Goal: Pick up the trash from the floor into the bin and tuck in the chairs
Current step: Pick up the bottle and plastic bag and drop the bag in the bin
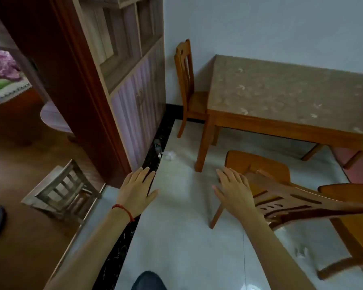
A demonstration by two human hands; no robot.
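While both arms reach forward over the pale tiled floor (176, 237), the left hand (137, 190) is spread flat with fingers extended and holds nothing; a red string bracelet (124, 210) circles its wrist. The right hand (234, 191) is likewise open and empty, palm down, its fingers in front of the near chair (281, 189); whether they touch the wood I cannot tell. That chair stands pulled out from the table (291, 97), its backrest towards the camera. Beyond the left hand, a crumpled white paper (169, 155) lies on the tile near the table leg, and a clear plastic bottle (157, 147) lies just beside it on the dark floor border by the cabinet (134, 80). Another white scrap (301, 251) lies on the floor at lower right. A second chair (189, 88) sits at the table's far end, against the wall.
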